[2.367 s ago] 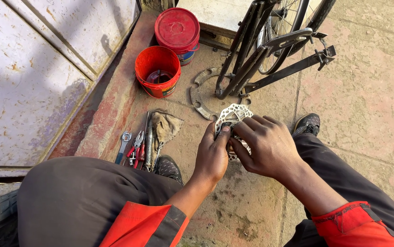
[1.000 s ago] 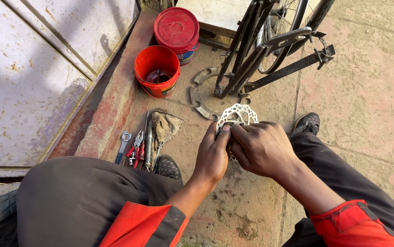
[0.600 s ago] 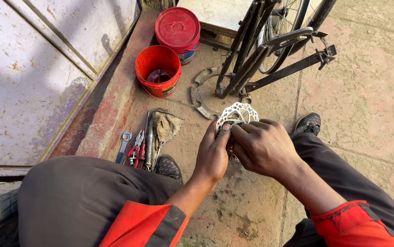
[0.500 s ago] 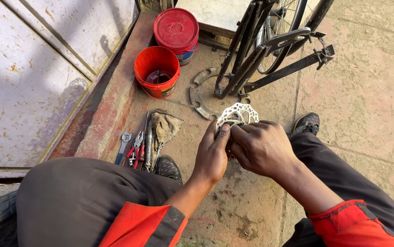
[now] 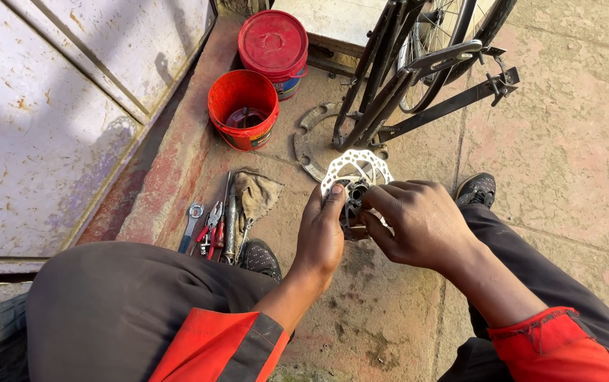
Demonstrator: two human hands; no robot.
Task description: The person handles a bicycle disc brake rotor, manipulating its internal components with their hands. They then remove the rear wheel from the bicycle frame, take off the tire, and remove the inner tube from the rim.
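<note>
I hold a silver brake disc rotor fixed to a dark wheel hub between both hands, above the stone floor. My left hand grips its left edge, thumb up against the rotor. My right hand covers the right side, with its fingertips pinched at the hub's centre. The lower half of the rotor is hidden behind my fingers.
A bicycle frame on a black stand sits just beyond the rotor, with a metal ring at its foot. An open red bucket and a lidded red bucket stand at the left. Pliers, a spanner and a rag lie by my left knee.
The rotor has risen slightly and turned in my hands; my right fingers have shifted toward the hub's centre. Everything else is unmoved.
</note>
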